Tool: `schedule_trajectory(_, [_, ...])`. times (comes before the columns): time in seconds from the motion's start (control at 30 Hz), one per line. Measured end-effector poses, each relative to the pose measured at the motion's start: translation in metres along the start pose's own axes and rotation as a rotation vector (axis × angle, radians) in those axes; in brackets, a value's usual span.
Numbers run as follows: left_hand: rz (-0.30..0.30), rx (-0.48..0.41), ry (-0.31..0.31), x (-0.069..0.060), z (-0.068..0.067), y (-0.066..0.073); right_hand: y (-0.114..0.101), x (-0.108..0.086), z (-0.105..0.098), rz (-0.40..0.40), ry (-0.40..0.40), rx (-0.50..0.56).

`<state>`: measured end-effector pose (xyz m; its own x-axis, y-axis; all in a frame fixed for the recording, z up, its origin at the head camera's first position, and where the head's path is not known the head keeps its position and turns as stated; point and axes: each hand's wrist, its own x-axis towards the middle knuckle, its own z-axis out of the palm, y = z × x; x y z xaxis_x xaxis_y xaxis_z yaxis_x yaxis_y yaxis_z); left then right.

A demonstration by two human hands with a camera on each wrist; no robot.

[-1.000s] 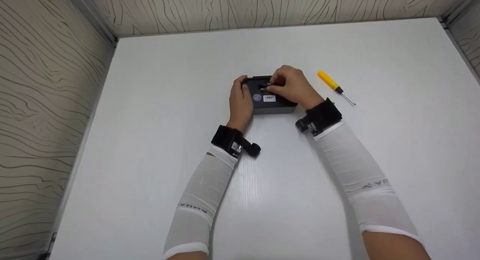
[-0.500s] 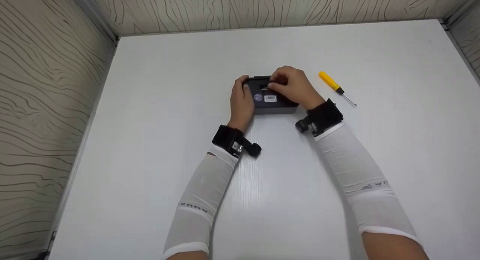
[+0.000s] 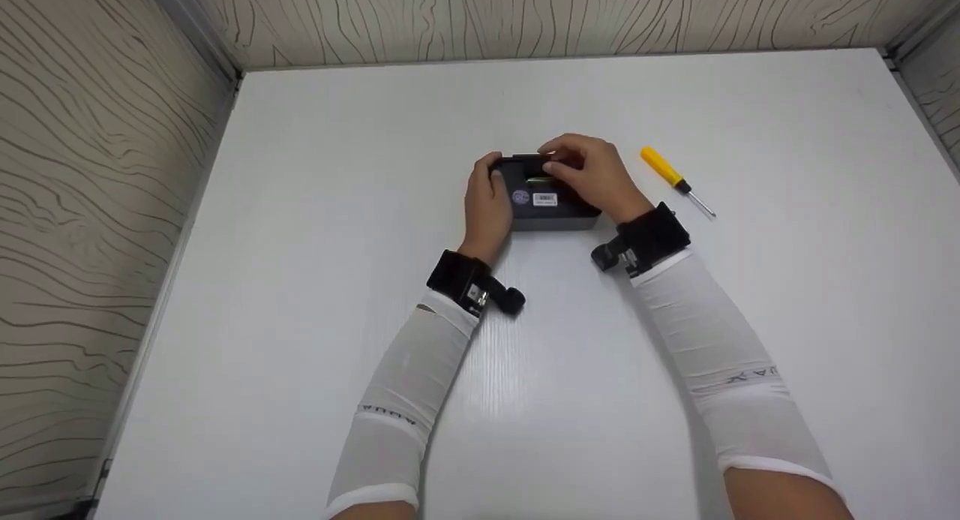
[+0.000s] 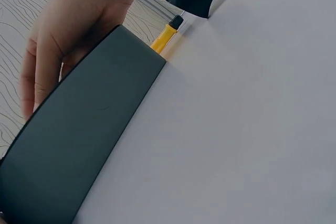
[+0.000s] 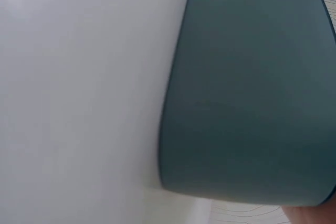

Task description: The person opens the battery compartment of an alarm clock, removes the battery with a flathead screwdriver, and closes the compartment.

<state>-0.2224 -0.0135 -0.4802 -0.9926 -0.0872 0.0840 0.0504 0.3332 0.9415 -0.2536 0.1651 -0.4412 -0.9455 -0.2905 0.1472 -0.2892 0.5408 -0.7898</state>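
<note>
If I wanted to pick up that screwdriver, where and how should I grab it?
Probably by its thick yellow handle, coming straight down from above and pinching across its width: the screwdriver lies flat on the table, and the thin metal shaft offers less to hold. The right hand is nearer.

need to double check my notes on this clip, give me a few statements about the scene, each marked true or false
1. The left grip holds the dark box at its left end. True.
2. The right grip reaches over the box's upturned face. True.
3. A yellow-handled screwdriver lies on the white table, untouched. True.
4. The screwdriver lies between the two grips. False: it lies to the right of both.
5. Nothing is stuck on the box. False: a white label shows on its upturned face.
</note>
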Motion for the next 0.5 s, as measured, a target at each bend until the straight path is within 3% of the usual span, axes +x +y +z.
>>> schedule_trajectory(0.5, [0.016,-0.008,-0.014,-0.0002,-0.0008,-0.0017,0.0015,-0.0014,-0.0032,-0.037,0.044,0.003])
